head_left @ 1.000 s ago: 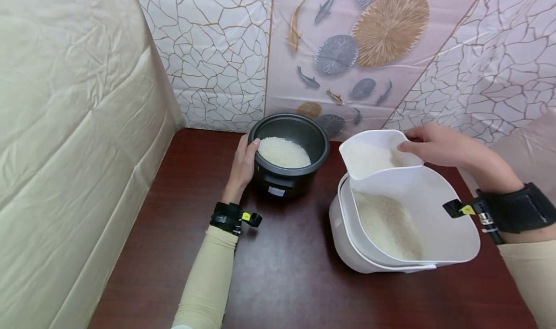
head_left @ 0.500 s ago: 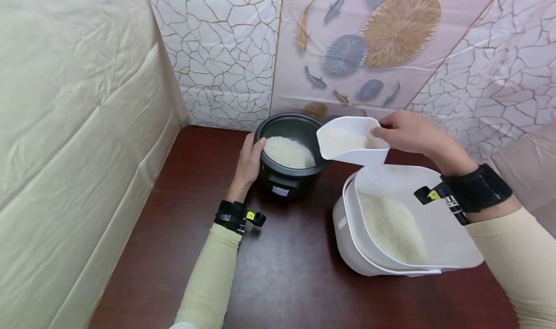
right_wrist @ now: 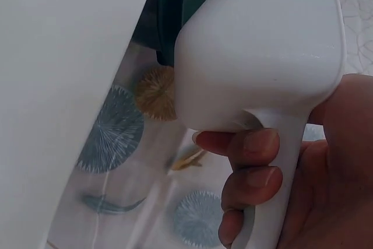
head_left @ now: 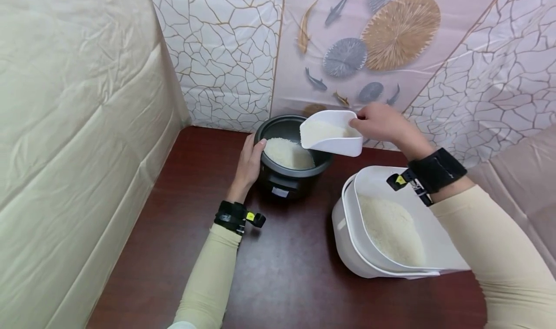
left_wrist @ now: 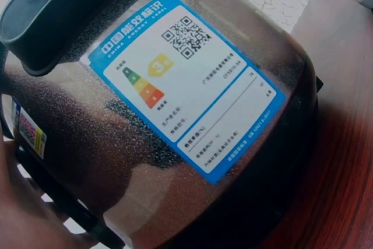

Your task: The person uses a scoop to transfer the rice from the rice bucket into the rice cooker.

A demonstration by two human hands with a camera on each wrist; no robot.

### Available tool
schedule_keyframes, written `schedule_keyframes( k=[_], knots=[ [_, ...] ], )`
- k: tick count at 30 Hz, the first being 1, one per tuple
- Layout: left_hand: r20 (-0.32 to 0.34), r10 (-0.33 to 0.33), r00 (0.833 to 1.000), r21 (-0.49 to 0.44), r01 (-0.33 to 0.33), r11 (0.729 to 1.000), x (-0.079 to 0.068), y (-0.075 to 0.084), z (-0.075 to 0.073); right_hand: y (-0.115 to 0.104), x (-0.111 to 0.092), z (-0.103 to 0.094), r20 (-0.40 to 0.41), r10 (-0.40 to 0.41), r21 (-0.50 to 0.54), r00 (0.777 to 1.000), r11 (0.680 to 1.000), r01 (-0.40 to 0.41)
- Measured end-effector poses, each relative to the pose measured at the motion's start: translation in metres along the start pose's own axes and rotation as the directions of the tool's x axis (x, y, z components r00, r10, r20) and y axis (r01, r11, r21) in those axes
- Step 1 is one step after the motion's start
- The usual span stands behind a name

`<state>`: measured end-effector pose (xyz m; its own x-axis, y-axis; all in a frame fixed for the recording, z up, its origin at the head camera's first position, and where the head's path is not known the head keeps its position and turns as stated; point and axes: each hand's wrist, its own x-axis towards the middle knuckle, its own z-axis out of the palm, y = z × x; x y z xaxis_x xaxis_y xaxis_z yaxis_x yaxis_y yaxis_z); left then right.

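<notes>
A white scoop (head_left: 332,135) heaped with rice hangs over the right side of a black rice cooker (head_left: 286,174). My right hand (head_left: 382,124) grips its handle; in the right wrist view the fingers (right_wrist: 256,185) curl round it. White rice (head_left: 288,154) lies inside the open cooker. My left hand (head_left: 248,162) holds the cooker at its left side, thumb over the rim. The left wrist view has the cooker's side with an energy label (left_wrist: 186,86), and part of the hand (left_wrist: 29,214) by a dark side handle.
A white rice bin (head_left: 347,242) with rice in it stands on the dark red table (head_left: 278,271), right of the cooker and under my right forearm. A patterned backdrop (head_left: 226,54) rises behind the cooker, and a cream cloth wall (head_left: 87,126) at the left.
My right hand has lifted the filled scoop off the bin's rim and carried it left, over the cooker's rim. The left hand has stayed on the cooker.
</notes>
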<state>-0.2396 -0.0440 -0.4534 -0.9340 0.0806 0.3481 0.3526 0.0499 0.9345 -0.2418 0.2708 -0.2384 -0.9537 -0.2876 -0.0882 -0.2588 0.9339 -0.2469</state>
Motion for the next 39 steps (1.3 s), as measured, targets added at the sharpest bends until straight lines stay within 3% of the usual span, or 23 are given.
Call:
schedule_keyframes(
  k=[8, 15, 19, 22, 30, 39],
  knots=[
    [0.021, -0.004, 1.000, -0.042, 0.005, 0.999, 0.000, 0.003, -0.001, -0.010, 0.011, 0.012, -0.029, -0.024, -0.010, 0.999, 1.000, 0.024],
    [0.055, -0.020, 0.998, -0.044, 0.023, 0.999, -0.009, 0.037, -0.006, -0.013, 0.018, 0.018, -0.079, 0.008, -0.071, 0.997, 0.997, -0.014],
    [0.055, -0.029, 0.998, -0.043, 0.031, 0.999, -0.011, 0.043, -0.006, -0.014, 0.019, 0.020, -0.104, 0.034, -0.110, 0.994, 0.993, -0.045],
    [0.051, -0.029, 0.998, -0.049, 0.032, 0.998, -0.010, 0.041, -0.006, -0.014, 0.018, 0.022, -0.125, 0.049, -0.121, 0.991, 0.991, -0.064],
    [0.021, -0.012, 1.000, -0.041, 0.013, 0.999, 0.001, 0.002, -0.001, -0.015, 0.018, 0.023, -0.151, 0.048, -0.155, 0.987, 0.985, -0.072],
    [-0.003, -0.001, 1.000, -0.012, 0.001, 1.000, 0.000, -0.001, 0.001, -0.023, 0.019, 0.024, -0.182, 0.040, -0.223, 0.983, 0.971, -0.081]
  ],
)
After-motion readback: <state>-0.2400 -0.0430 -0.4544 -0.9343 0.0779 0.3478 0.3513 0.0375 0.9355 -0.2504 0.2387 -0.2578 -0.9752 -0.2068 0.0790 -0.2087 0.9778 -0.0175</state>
